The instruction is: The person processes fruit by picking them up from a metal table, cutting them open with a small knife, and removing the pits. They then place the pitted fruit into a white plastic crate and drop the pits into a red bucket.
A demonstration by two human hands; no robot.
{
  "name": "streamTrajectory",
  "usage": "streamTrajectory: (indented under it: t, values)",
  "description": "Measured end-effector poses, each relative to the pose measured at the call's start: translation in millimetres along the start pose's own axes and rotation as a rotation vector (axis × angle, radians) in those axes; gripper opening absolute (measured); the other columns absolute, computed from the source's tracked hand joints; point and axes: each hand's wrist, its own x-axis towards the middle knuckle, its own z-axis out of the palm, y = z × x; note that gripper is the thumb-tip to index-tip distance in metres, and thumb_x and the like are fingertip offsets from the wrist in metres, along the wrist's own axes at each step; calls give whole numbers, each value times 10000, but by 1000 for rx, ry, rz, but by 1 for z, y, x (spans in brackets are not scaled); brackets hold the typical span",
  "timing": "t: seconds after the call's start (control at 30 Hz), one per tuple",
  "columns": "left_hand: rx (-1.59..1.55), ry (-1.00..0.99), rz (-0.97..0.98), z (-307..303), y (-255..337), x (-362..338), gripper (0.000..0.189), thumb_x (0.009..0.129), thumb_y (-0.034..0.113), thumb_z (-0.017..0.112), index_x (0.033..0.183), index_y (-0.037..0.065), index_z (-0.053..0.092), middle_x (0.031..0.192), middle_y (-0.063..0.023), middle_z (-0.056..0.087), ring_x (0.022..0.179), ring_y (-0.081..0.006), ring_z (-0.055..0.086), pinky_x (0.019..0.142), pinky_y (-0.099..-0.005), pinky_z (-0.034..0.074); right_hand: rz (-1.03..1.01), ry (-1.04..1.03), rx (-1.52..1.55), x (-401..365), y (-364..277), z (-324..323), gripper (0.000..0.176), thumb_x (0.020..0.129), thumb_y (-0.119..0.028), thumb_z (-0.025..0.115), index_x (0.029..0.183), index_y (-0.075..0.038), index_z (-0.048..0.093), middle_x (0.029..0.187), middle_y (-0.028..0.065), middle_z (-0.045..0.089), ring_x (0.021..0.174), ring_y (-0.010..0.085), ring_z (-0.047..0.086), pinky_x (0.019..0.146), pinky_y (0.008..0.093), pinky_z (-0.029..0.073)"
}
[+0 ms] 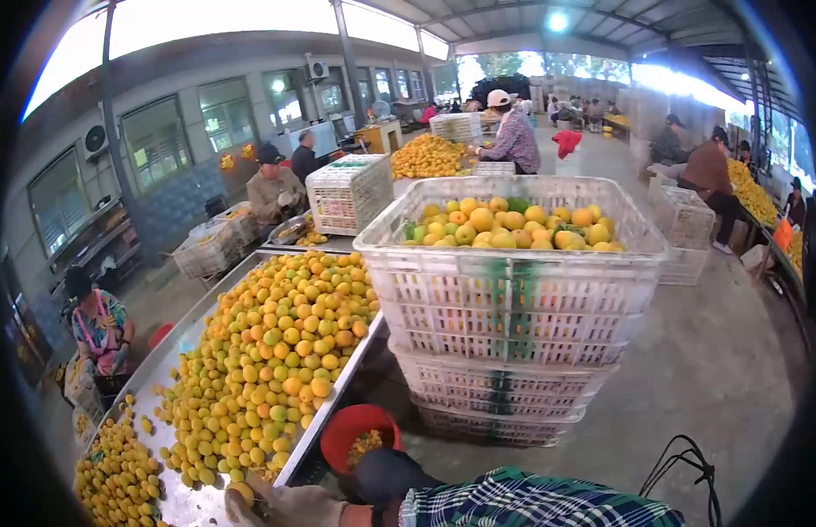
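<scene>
At the bottom edge, my right hand (304, 507) reaches in from a green and blue plaid sleeve (522, 502), wearing a pale, stained work glove. Its fingers are closed around a yellow apricot (242, 491) over the near edge of the metal sorting table (181, 497). The lower part of this grip is cut off by the frame. A large heap of yellow-orange apricots (272, 351) covers the table just beyond my hand. My left hand cannot be made out.
A red bucket (334, 439) containing small yellow pieces stands beside the table. Stacked white crates (513, 307) rise to the right, the top one holding apricots. A worker in a pink apron (102, 329) sits across the table. Other people and fruit heaps are farther back.
</scene>
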Motion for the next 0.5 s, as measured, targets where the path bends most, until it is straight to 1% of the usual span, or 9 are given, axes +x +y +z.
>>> streamTrajectory:
  t: [0.03, 0.07, 0.17, 0.23, 0.27, 0.33, 0.37, 0.47, 0.5]
  values:
    - [-28, -29, -110, -4, 5, 0, 387, 986, 468, 500, 949, 90, 573, 734, -27, 581, 587, -114, 545, 458, -247, 436, -27, 52, 230, 0, 2, 0, 506, 980, -367, 453, 1354, -29, 488, 1215, 222, 586, 845, 291, 639, 631, 410, 513]
    - [-98, 25, -146, -1, 8, -2, 342, 982, 418, 534, 935, 82, 572, 742, -22, 575, 615, -110, 544, 464, -239, 435, -82, 90, 310, 1, 0, -2, 511, 977, -376, 460, 1345, -24, 497, 1192, 228, 603, 817, 291, 646, 622, 413, 509]
    - [63, -80, 0, -5, 12, -2, 314, 964, 358, 583, 970, 44, 602, 786, -27, 604, 655, -131, 569, 544, -256, 475, -336, -127, -833, 12, 8, -33, 533, 969, -322, 454, 1394, -2, 427, 1125, 217, 637, 834, 292, 653, 642, 417, 525]
    - [58, -95, 40, 3, 19, -9, 286, 951, 300, 618, 989, 17, 616, 811, -33, 622, 680, -139, 580, 592, -265, 487, -293, -178, -1258, 12, 4, -38, 527, 959, -312, 460, 1386, -4, 430, 1113, 213, 637, 820, 293, 650, 633, 413, 519]
    - [179, -142, 89, 0, 14, -7, 278, 940, 274, 635, 1001, 3, 618, 827, -39, 628, 693, -141, 581, 610, -268, 488, -258, -176, -1371, 14, 4, -41, 524, 954, -306, 463, 1382, -6, 431, 1107, 211, 637, 813, 294, 648, 628, 411, 516]
    - [420, -235, 184, -3, 9, -5, 271, 920, 220, 667, 1026, -24, 621, 857, -49, 641, 719, -144, 583, 646, -275, 488, -216, -174, -1489, 16, 4, -44, 518, 945, -296, 470, 1373, -8, 434, 1095, 206, 637, 798, 296, 644, 619, 408, 510]
    - [519, -215, 295, -1, 5, -8, 257, 897, 173, 689, 1025, -38, 615, 853, -55, 642, 725, -131, 573, 634, -270, 478, -206, -173, -1515, 16, 4, -47, 515, 940, -290, 473, 1369, -9, 435, 1089, 204, 637, 791, 297, 643, 614, 406, 507]
    - [536, -290, 268, 3, 10, -6, 283, 887, 187, 702, 1032, -37, 609, 859, -60, 641, 720, -132, 573, 619, -270, 478, -193, -169, -1572, 17, 2, -51, 506, 925, -274, 483, 1356, -13, 440, 1070, 197, 638, 769, 300, 637, 600, 400, 498]
    - [437, -296, 206, 7, 9, -6, 294, 891, 216, 697, 1042, -15, 598, 849, -48, 626, 693, -135, 567, 602, -265, 482, -195, -166, -1588, 18, 2, -51, 504, 920, -269, 486, 1352, -14, 441, 1064, 194, 638, 761, 301, 636, 595, 398, 495]
